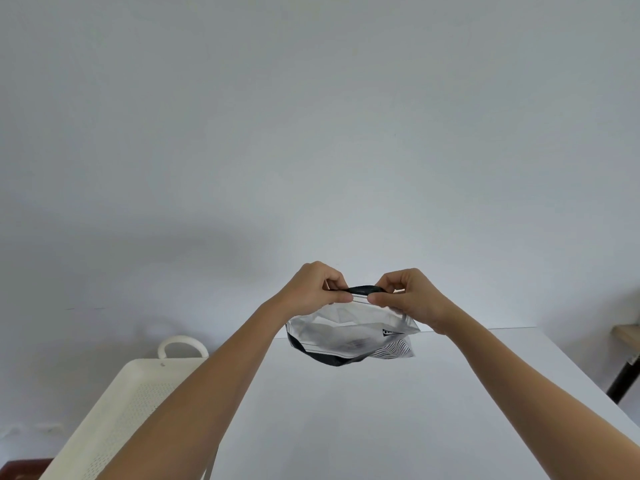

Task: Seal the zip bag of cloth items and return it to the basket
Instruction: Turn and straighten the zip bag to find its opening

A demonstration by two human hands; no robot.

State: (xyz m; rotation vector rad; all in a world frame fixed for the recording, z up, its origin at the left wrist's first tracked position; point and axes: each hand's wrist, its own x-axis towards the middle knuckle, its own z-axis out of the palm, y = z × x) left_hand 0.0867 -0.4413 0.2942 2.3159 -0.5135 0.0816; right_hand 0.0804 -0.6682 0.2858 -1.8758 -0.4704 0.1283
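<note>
A frosted zip bag (349,336) with black and white cloth items inside hangs in the air above the far part of the white table (381,427). My left hand (313,289) pinches the left end of the bag's top edge. My right hand (407,294) pinches the top edge just to the right, the thumbs nearly meeting. A dark piece of cloth shows at the bag's mouth between my fingers. The cream perforated basket (114,410) with a loop handle stands at the table's left, partly behind my left forearm.
A plain pale wall fills the upper view. At the far right edge stands a wooden surface (627,336) on a black leg (623,379). A dark reddish object (20,471) shows at the bottom left corner.
</note>
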